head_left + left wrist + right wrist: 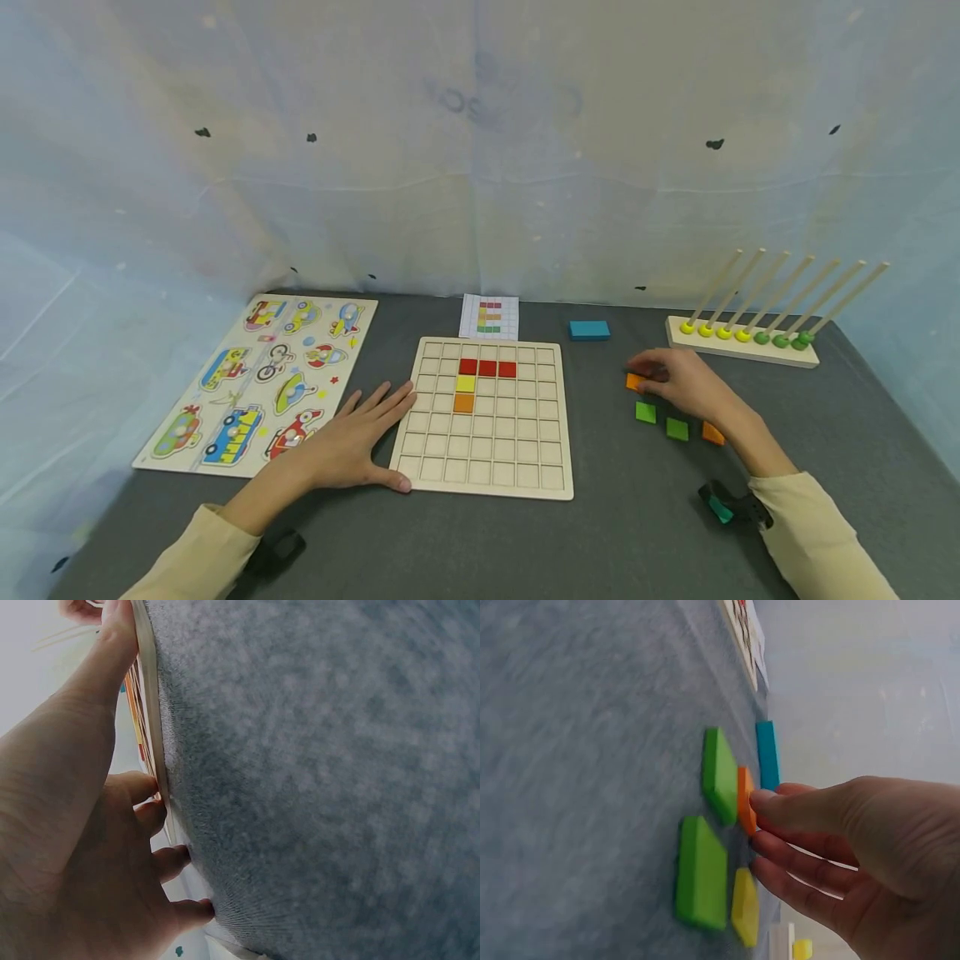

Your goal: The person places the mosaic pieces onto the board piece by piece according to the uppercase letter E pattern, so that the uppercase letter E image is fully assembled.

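Observation:
A wooden grid board (502,475) holds three red tiles (487,368) in a row, with a yellow tile (465,383) and an orange tile (463,403) below the leftmost. My left hand (337,446) rests spread along the board's left edge, thumb at the lower-left corner (82,795). Right of the board, my right hand (686,383) pinches a loose orange tile (633,382) at table level, thumb against it (745,799). Near it lie two green tiles (646,412) (701,877) and another orange tile (712,433). A loose yellow tile (745,907) shows beside my fingers.
A patterned card (489,317) lies behind the board and a blue block (589,330) to its right. At the back right stands a peg rack (742,346) with yellow and green beads. A picture puzzle board (255,383) lies on the left.

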`<state>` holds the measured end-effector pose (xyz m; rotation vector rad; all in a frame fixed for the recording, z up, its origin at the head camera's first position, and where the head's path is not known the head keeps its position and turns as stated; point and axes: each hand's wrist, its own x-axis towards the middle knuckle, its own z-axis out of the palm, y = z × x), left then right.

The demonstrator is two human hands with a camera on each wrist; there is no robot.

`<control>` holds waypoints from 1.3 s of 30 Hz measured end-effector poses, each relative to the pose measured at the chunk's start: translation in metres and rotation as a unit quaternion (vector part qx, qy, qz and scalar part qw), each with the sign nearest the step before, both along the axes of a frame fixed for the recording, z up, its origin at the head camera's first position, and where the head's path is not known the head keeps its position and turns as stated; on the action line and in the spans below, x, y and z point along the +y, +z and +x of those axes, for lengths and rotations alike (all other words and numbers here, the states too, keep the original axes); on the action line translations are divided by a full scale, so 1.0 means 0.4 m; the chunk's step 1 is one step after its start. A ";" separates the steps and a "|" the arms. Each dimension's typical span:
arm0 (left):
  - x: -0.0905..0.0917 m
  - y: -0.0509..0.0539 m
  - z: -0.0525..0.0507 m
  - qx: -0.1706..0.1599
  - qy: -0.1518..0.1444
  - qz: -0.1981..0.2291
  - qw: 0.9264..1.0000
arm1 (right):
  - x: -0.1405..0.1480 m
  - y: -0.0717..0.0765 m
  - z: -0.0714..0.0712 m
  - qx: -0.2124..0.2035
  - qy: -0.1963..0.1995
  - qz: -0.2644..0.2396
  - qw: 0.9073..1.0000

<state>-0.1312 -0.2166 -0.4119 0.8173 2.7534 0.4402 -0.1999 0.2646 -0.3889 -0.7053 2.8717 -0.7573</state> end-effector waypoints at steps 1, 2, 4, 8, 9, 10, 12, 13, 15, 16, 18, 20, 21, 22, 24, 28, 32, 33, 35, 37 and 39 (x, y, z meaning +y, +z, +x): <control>0.000 0.000 0.000 0.000 0.000 0.000 1.000 | 0.003 -0.003 0.000 0.000 -0.001 0.000 1.000; 0.000 0.000 -0.001 0.001 0.000 0.000 1.000 | 0.005 -0.005 0.000 0.000 0.000 -0.001 1.000; 0.000 0.000 -0.001 0.000 0.001 0.000 1.000 | 0.005 -0.010 -0.001 0.002 0.001 -0.005 1.000; 0.000 0.000 0.000 -0.003 0.002 0.000 1.000 | -0.001 -0.012 -0.004 0.004 0.004 -0.012 1.000; 0.000 0.000 0.000 -0.003 0.001 0.000 1.000 | -0.004 -0.011 -0.005 0.005 0.005 -0.012 1.000; 0.000 0.001 0.000 -0.003 0.002 0.001 1.000 | -0.007 -0.011 -0.006 0.007 0.006 -0.012 1.000; 0.000 0.001 0.001 -0.002 0.001 0.001 1.000 | -0.013 -0.009 -0.007 0.011 0.007 -0.011 1.000; 0.000 0.002 0.001 -0.002 0.000 0.002 1.000 | -0.017 -0.008 -0.007 0.012 0.007 -0.011 1.000; 0.000 0.002 0.001 -0.001 -0.001 0.002 1.000 | -0.024 -0.008 -0.008 0.014 0.005 -0.011 1.000; 0.000 0.002 0.001 0.000 -0.001 0.002 1.000 | -0.028 -0.008 -0.009 0.015 0.005 -0.012 1.000; -0.001 0.001 0.001 0.000 -0.002 0.001 1.000 | -0.037 -0.009 -0.009 0.016 0.002 -0.013 1.000; -0.001 -0.001 0.000 0.001 -0.002 0.000 1.000 | -0.047 -0.008 -0.009 0.014 -0.001 -0.017 1.000; -0.001 -0.001 0.000 0.002 -0.002 0.000 1.000 | -0.052 -0.008 -0.009 0.013 -0.001 -0.019 1.000; -0.002 -0.002 0.000 0.002 -0.002 0.000 1.000 | -0.058 -0.006 -0.009 0.013 0.000 -0.020 1.000; -0.002 -0.003 0.000 0.003 -0.002 -0.001 1.000 | -0.068 -0.004 -0.010 0.013 0.004 -0.022 1.000; -0.002 -0.002 0.000 0.004 -0.001 -0.001 1.000 | -0.089 0.002 -0.013 0.019 0.021 -0.031 0.999; -0.001 -0.001 0.001 0.001 0.001 -0.002 1.000 | -0.113 0.008 -0.016 0.022 0.038 -0.040 0.998; -0.001 0.000 0.002 0.000 0.002 -0.002 1.000 | -0.119 0.009 -0.016 0.022 0.040 -0.041 0.998; 0.000 0.001 0.003 -0.001 0.003 -0.002 1.000 | -0.131 0.011 -0.017 0.021 0.045 -0.042 0.998; 0.001 0.003 0.003 -0.001 0.002 0.000 1.000 | -0.143 0.012 -0.017 0.019 0.050 -0.046 0.998; 0.001 0.004 0.003 -0.002 0.002 0.000 1.000 | -0.155 0.015 -0.017 0.017 0.053 -0.048 0.997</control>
